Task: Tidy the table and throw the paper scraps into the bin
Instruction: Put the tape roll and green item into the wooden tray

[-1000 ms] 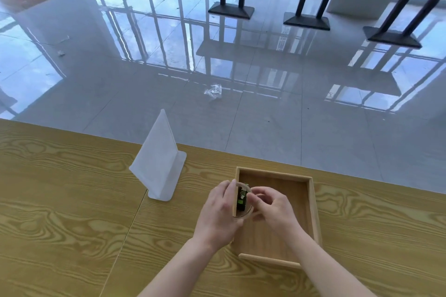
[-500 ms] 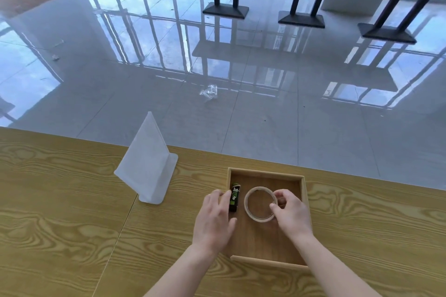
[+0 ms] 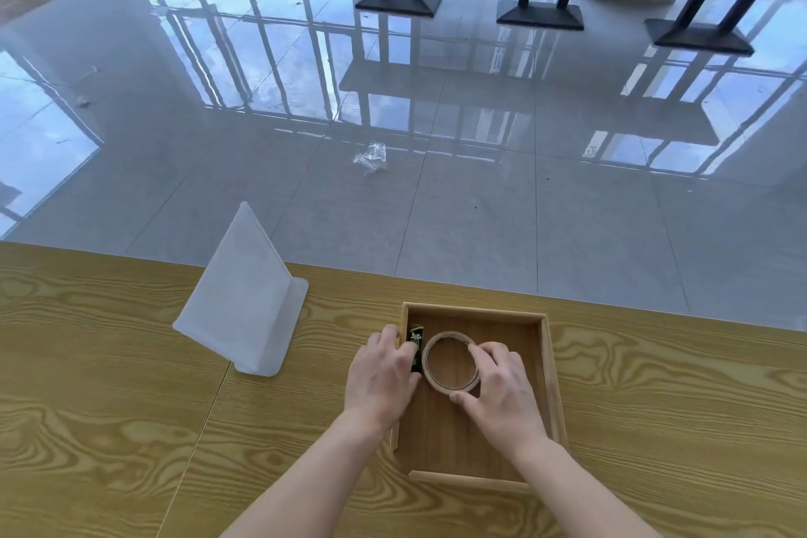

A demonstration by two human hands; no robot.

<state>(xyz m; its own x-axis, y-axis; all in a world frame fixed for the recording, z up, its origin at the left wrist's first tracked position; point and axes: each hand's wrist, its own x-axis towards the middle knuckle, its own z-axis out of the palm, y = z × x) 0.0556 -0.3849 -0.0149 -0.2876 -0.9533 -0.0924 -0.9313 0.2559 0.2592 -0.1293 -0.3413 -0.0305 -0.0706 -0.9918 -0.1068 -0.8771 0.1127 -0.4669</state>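
While the left hand point(image 3: 381, 380) pressed fingertips on a small green-black packet point(image 3: 415, 344) in the wooden tray point(image 3: 551, 380), the right hand point(image 3: 502, 395) pinched the flat tape ring point(image 3: 450, 360) just right of it.

Wooden tray point(image 3: 546, 367): left half taken up by a small green pack point(image 3: 415, 341), a tape ring point(image 3: 450, 380), the left hand point(image 3: 382, 378) and the right hand point(image 3: 502, 393); far right corner open. White sign stand point(image 3: 244, 297): upright, left of tray, blocking that side. Table point(image 3: 109, 428): near left and far right open.
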